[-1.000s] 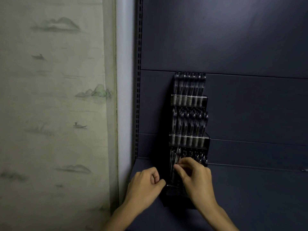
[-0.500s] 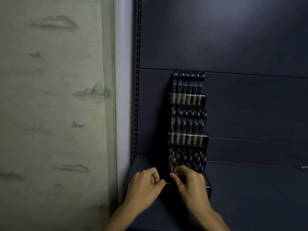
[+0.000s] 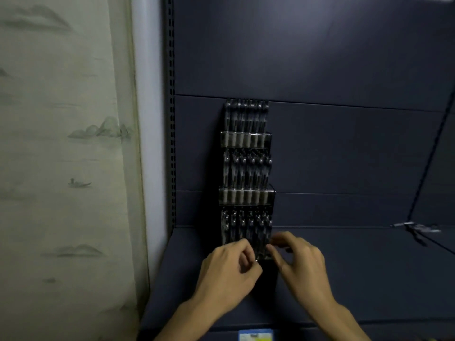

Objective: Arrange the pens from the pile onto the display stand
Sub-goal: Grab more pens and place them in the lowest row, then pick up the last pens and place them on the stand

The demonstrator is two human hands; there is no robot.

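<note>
Dark blue shelf carries the display stand, which leans against the back panel of the same colour. I see three tiers on the stand, each filled with pens standing upright in a row, and the lowest row is just above my fingers.

My left hand is at the left front of the bottom tier. Its fingers are curled, with the thumb near the fingertips, but I cannot tell if they pinch a pen or only touch the tier, because this part is dark and a little blurred. My right hand is at the right front corner of the same tier. Its fingers are bent and slightly apart, with the tips at the edge of the stand; I cannot tell if they hold something.

Far to the right of my right fingers, a few loose pens lie on the shelf. To the left of my left hand hangs a pale curtain with painted hills. Below my wrists, a blue label sits on the shelf edge.
</note>
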